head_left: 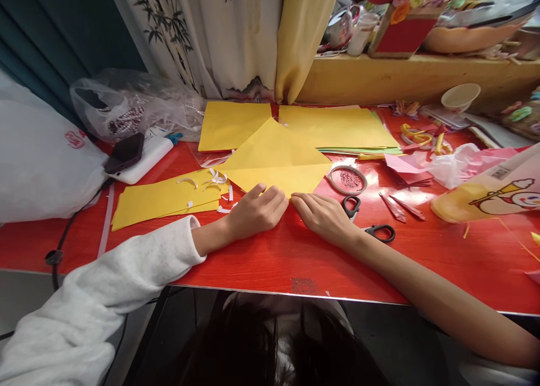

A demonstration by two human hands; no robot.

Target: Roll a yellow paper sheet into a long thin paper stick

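Note:
A square sheet of yellow paper [274, 149] lies turned like a diamond on the red table, with a crease running across it from side to side. Its near corner is between my two hands. My left hand [259, 209], fingers curled together, holds the paper's lower left edge by that corner. On the other side, my right hand [318, 214] pinches the corner with its fingertips, the thumb hidden below. Black-handled scissors [351, 207] lie partly beneath my right wrist, their blades mostly covered.
Yellow strips [156, 200] with white paper scraps lie at left, near a phone [125, 152] on a white box. Two stacks of yellow paper [236, 126] stand behind. To the right are a roll of tape [347, 179], pink paper [407, 167] and a drink cup [485, 192].

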